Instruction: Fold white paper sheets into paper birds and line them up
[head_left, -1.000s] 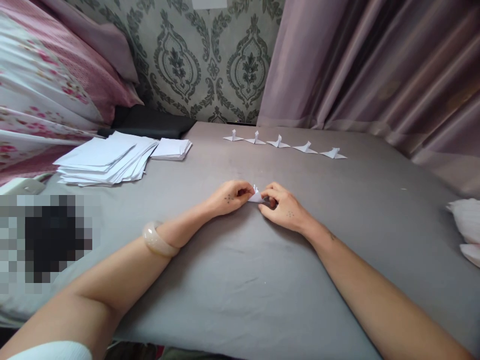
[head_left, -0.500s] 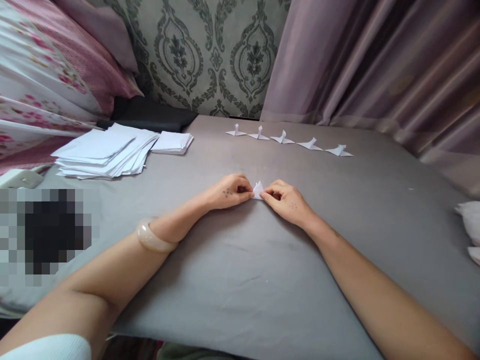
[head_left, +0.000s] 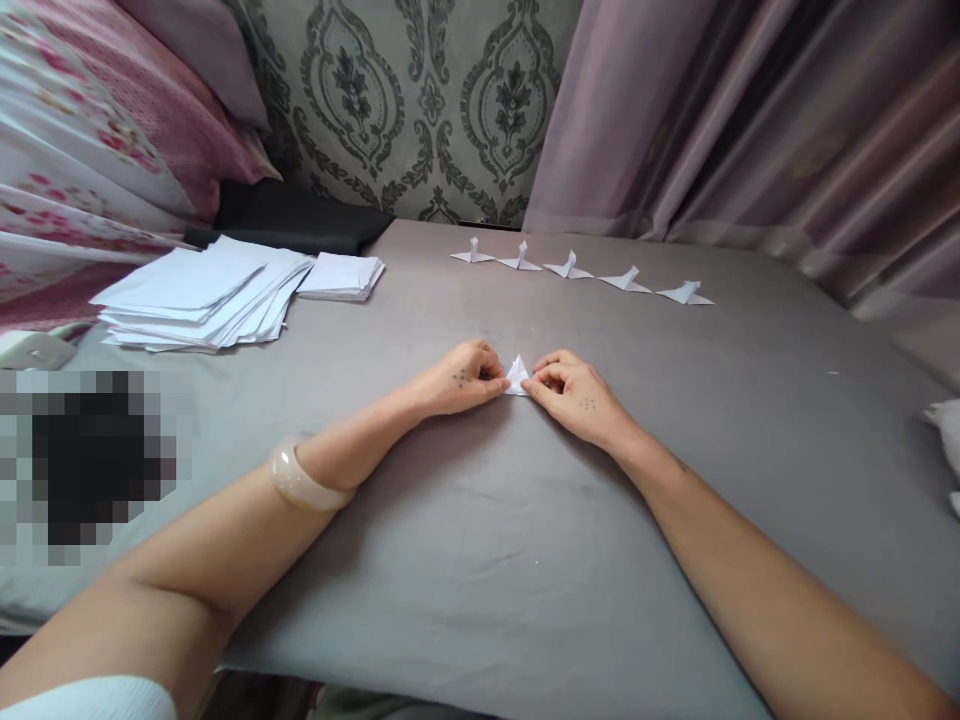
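Grey sheet [head_left: 450, 560], damask wallpaper [head_left: 431, 100] behind. Small folded white paper triangle [head_left: 517, 376] at sheet's middle, apex up, between both hands — left hand [head_left: 465, 380] pinching its left corner, right hand [head_left: 581, 397] its right, thumbs in front. Five origami birds [head_left: 571, 268] in a row beyond. Risk: uneven pull from either pinch could skew the folds — too hard, likely a tear.

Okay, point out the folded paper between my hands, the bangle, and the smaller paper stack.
Folded paper [head_left: 517, 377]: head view, middle of its near face.
Bangle [head_left: 300, 484]: head view, middle of its band.
Smaller paper stack [head_left: 339, 273]: head view, its top sheet.
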